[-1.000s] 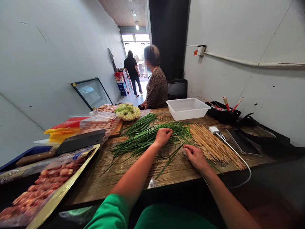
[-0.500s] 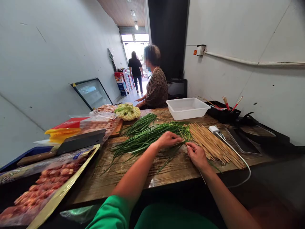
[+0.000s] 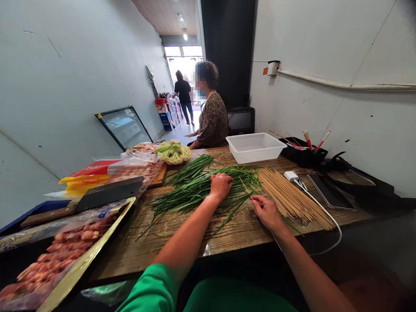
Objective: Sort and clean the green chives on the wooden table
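Note:
A spread of long green chives (image 3: 195, 184) lies across the wooden table (image 3: 169, 242). My left hand (image 3: 221, 185) rests on the chives with its fingers curled down into the stalks. My right hand (image 3: 267, 211) sits just to the right, fingers pinched on a thin bamboo skewer with a few chive stalks running from it toward the pile. A fan of bamboo skewers (image 3: 292, 197) lies right behind that hand.
A white plastic tub (image 3: 255, 147) stands behind the chives. A cauliflower (image 3: 173, 152), packaged food (image 3: 136, 167) and a tray of raw meat (image 3: 52, 260) fill the left. A charger and cable (image 3: 294, 177) and a phone (image 3: 331, 197) lie right. A person (image 3: 211, 115) sits beyond the table.
My left hand went right toward the right hand, then drew back onto the chive pile. The right hand barely shifted. The far person in the corridor walked farther away.

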